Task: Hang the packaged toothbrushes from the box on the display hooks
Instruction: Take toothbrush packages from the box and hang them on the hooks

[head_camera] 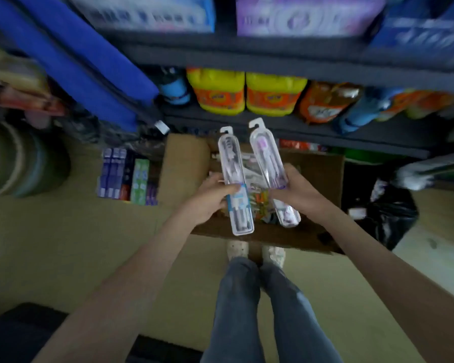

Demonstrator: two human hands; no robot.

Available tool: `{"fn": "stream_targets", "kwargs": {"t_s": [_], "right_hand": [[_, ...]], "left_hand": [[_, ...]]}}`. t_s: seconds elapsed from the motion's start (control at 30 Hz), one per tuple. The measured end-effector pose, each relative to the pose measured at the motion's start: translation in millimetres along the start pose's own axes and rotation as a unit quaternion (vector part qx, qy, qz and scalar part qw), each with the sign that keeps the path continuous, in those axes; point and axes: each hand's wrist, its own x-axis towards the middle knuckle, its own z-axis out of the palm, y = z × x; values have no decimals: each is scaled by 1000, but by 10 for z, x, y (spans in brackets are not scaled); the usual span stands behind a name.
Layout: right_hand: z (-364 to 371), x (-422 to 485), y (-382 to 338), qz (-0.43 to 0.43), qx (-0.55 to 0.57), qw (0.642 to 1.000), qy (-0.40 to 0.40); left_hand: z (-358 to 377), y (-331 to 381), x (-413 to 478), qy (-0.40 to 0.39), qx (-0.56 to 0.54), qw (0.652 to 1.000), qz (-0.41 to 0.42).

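Dark shelving [273, 69] fills the far side of the view, with yellow jugs [216, 93] on a lower shelf and blurred packs above; no display hooks can be seen anywhere on it. Below, on the floor [63, 244], stands the open cardboard box [323, 179], directly ahead of the person's feet, with more packaged goods lying inside it. A black bag [388, 216] sits just beside the box on the right and a row of toothpaste cartons [127, 176] on the left. Over the box, the left hand [210, 200] is wrapped round the lower half of a clear toothbrush pack [233, 166] with a blue label, and the right hand [296, 189] grips a second toothbrush pack [269, 158] holding a purple brush. Both packs are upright, near each other but apart, hang tabs [256, 123] uppermost. The step looks like picking up, just finished; next comes raising the packs and threading each tab's hole onto a hook, which means first finding the hooks. With both hands full, hanging one at a time may be awkward.
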Motion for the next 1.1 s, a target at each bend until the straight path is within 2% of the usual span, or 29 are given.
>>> {"fn": "stream_targets", "kwargs": {"t_s": [0.13,0.27,0.33,0.5,0.9,1.1], "right_hand": [[-244,-662,-898,-70,76,994,30],[-430,-1076,-1777,-179,112,976,46],[-528,-1267,-2183,-231,117,964,63],[-691,-1576,-2913,-292,82,946,118],[-532,-1764,-4202,-407,85,877,240],[-651,-1935,-4498,-414,93,847,320]], "left_hand": [[82,723,-923,-34,24,994,102],[253,1458,-1681,-64,39,974,213],[288,1792,-1983,-63,40,961,266],[263,2381,-2442,-57,48,933,352],[-300,3554,-2959,-67,140,871,466],[-458,3997,-3024,-85,128,853,498]]}}
